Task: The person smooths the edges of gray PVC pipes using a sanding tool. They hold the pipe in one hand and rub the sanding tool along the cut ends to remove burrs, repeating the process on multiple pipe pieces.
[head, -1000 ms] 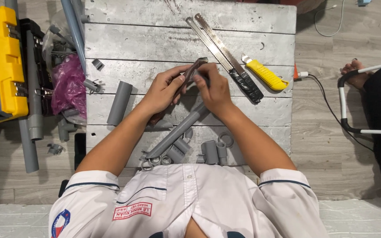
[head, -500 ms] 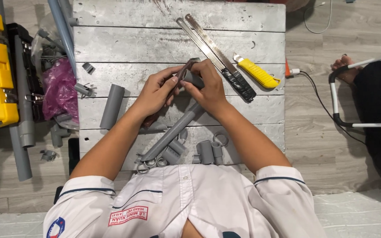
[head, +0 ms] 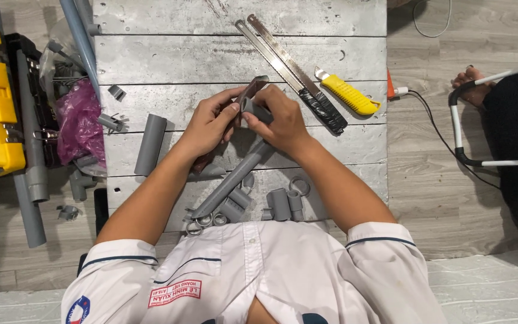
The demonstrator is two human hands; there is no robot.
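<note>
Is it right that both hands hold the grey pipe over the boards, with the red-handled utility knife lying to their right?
Not quite: in the head view the utility knife has a yellow handle, not red. Both the left hand and right hand do hold the grey pipe.

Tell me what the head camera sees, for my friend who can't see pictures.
Two hands, left hand and right hand, hold a long grey pipe and a brown tool over a grey board. Nearby lie a yellow knife, a short pipe piece and small grey fittings.
</note>
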